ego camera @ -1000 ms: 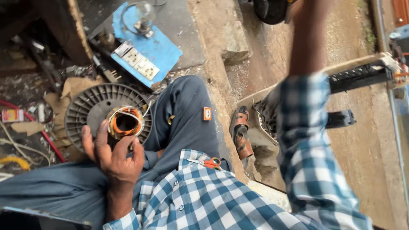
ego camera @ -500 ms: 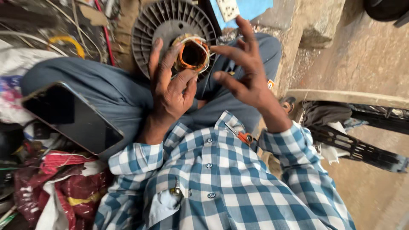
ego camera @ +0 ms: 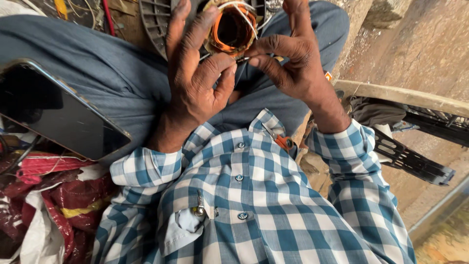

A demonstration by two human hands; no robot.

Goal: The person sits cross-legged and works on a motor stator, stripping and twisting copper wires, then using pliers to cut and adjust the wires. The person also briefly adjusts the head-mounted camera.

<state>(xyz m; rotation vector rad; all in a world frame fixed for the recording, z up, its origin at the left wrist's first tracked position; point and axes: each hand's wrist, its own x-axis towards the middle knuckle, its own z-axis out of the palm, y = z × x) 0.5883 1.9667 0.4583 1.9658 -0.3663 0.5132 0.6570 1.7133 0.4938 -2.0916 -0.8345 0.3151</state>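
Note:
My left hand (ego camera: 195,73) grips a round motor stator (ego camera: 233,29) wound with copper wire and orange insulation, holding it over my lap. My right hand (ego camera: 288,58) sits just to its right, with thumb and forefinger pinched on a thin pale wire (ego camera: 243,59) that runs off the winding. Both hands rest above my blue trousers (ego camera: 97,63). A grey ribbed fan housing (ego camera: 154,19) lies behind the stator, partly hidden by my left hand.
A dark phone (ego camera: 53,112) lies on my left thigh. Red and white bags (ego camera: 44,195) are piled at the lower left. Small orange-handled cutters (ego camera: 281,141) rest by my shirt. A black grille (ego camera: 415,161) and a concrete ledge (ego camera: 400,95) lie to the right.
My right arm came down from the raised position and joined the left hand at the stator. Its fingers have closed from spread to pinching the wire. The view has moved closer.

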